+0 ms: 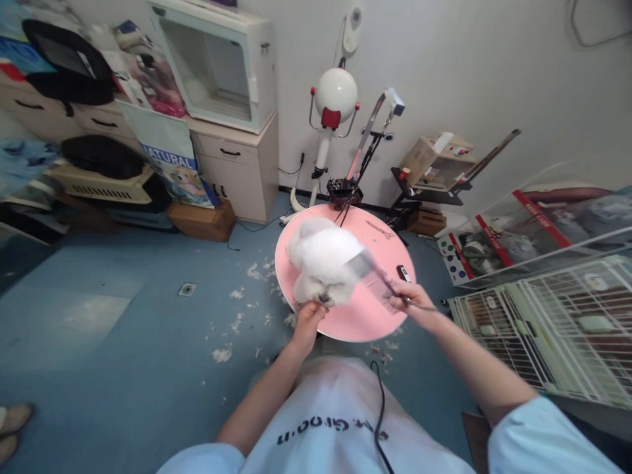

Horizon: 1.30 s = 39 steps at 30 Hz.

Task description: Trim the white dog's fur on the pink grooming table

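Blue flr [162, 342] – off-wht wall [469, 79]

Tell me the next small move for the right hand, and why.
Probably ease the tool lightly outward through the dog's coat: the right hand grips its handle, and its blurred head overlaps the white fur, though contact is unclear. The left hand is at the chin, which may help steady the head.
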Available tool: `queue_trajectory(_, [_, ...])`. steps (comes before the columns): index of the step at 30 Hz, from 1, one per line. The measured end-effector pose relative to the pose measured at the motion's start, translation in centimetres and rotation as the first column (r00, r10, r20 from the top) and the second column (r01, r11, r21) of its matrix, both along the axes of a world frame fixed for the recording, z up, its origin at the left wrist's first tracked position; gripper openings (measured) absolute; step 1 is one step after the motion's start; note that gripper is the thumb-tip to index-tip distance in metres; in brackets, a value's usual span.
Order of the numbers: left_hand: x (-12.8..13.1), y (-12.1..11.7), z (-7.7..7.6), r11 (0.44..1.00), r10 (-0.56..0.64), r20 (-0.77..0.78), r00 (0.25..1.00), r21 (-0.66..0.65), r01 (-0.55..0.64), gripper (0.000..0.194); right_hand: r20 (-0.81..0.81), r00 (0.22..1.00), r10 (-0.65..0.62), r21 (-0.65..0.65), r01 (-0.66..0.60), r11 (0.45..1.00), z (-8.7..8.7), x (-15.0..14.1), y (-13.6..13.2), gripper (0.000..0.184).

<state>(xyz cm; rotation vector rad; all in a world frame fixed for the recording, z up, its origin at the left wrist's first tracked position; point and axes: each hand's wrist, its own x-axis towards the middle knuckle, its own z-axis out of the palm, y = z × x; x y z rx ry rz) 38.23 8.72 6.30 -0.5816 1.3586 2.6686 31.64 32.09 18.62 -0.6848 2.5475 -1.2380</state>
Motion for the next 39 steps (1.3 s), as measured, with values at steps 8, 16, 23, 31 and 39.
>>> queue_trajectory(8, [-0.2,0.3,1.6,0.993,0.069,-0.001,0.998,-0.092,-0.069,0.031,0.342,0.64,-0.688,0.326,0.606,0.726,-14.1,4.4,2.1,0.029])
queue_trajectory(16, [0.3,0.4,2.2,0.999,0.048,0.078,0.996,-0.025,-0.046,0.033,0.368,0.75,-0.55,0.307,0.46,0.833,-9.0,-0.1,4.6,0.023])
queue_trajectory(23, [0.5,0.7,2.4,0.997,0.061,0.033,0.998,-0.038,-0.06,0.031,0.811,0.411,0.417,-0.31,-0.303,0.901,2.4,-0.1,1.0,0.039])
queue_trajectory(31, [0.7,0.5,2.4,0.995,0.101,0.02,0.995,0.006,-0.101,0.028,0.856,0.085,0.509,-0.472,-0.271,0.839,3.0,-2.1,-0.6,0.061])
queue_trajectory(39, [1.0,0.1,2.6,0.996,0.086,0.022,0.996,0.023,-0.087,0.029,0.852,0.128,0.507,-0.457,-0.289,0.841,3.2,-4.2,-2.1,0.064])
